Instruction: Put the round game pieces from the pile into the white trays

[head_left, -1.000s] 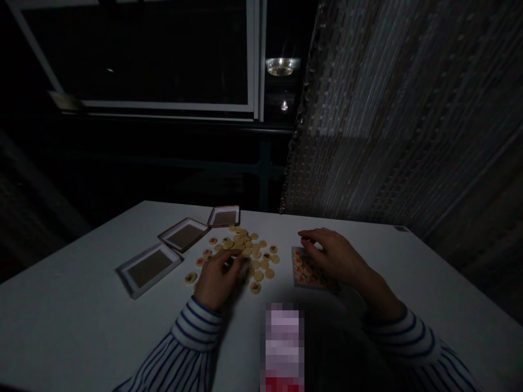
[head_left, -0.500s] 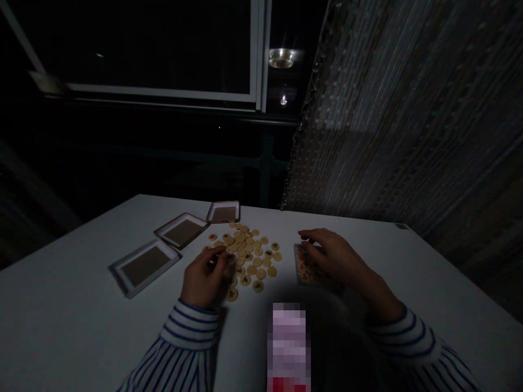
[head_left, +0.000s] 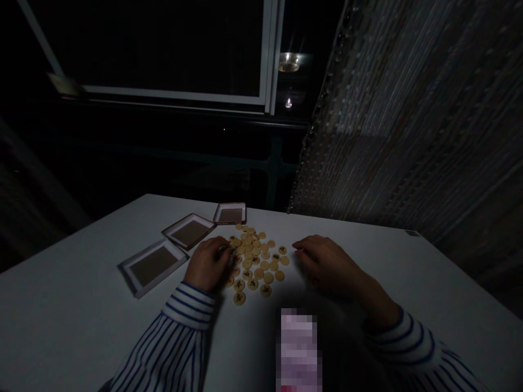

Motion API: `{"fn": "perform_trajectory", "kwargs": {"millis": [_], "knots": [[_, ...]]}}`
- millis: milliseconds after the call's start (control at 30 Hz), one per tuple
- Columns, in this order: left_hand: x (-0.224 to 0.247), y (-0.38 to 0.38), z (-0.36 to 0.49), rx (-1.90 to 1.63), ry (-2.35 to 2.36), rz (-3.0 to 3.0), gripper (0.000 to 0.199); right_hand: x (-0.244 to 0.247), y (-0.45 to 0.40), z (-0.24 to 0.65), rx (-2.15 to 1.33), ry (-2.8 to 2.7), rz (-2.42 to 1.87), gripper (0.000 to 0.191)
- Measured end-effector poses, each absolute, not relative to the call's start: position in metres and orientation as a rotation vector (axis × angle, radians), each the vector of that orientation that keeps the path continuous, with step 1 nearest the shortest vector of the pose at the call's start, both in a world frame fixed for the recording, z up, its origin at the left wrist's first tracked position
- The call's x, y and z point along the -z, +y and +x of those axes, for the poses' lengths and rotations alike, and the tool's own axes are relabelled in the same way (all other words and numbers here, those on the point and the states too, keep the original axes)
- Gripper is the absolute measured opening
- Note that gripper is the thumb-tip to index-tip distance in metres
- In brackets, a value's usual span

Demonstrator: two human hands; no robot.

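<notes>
Round tan xiangqi pieces (head_left: 268, 277) lie in a loose heap on the white table, some showing black or red characters. At the heap's left side is my left hand (head_left: 207, 264), its fingers curled and its thumb close to the fingertips; what is between them is too dark to make out. My right hand (head_left: 329, 264) hovers palm down just right of the heap, fingers stretched forward and thumb apart. Its underside lies in shadow, and the patterned flat thing seen there earlier does not show.
Three shallow open box parts stand left of and behind the heap: a pale one (head_left: 134, 288), a brown-rimmed one (head_left: 169, 224) and a smaller one (head_left: 216, 219). Beyond the white table (head_left: 73, 261) are a dark window and a beaded string curtain (head_left: 392, 136).
My left hand has shifted slightly up against the heap. My right hand has lowered a little, and the patterned flat thing beneath it has gone from sight. The view has swung slightly left.
</notes>
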State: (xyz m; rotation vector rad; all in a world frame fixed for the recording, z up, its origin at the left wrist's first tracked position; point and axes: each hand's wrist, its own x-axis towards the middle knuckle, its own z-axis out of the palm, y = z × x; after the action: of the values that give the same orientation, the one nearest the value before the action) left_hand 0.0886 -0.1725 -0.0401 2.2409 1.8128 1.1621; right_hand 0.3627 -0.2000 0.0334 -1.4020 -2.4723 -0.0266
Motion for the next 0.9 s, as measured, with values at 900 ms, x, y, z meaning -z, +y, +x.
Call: {"fn": "perform_trajectory", "kwargs": {"millis": [900], "knots": [[0.059, -0.174, 0.082, -0.912, 1.858, 2.338, 0.030, 0.007, -0.137, 0.257, 0.031, -2.898, -1.144, 0.024]]}}
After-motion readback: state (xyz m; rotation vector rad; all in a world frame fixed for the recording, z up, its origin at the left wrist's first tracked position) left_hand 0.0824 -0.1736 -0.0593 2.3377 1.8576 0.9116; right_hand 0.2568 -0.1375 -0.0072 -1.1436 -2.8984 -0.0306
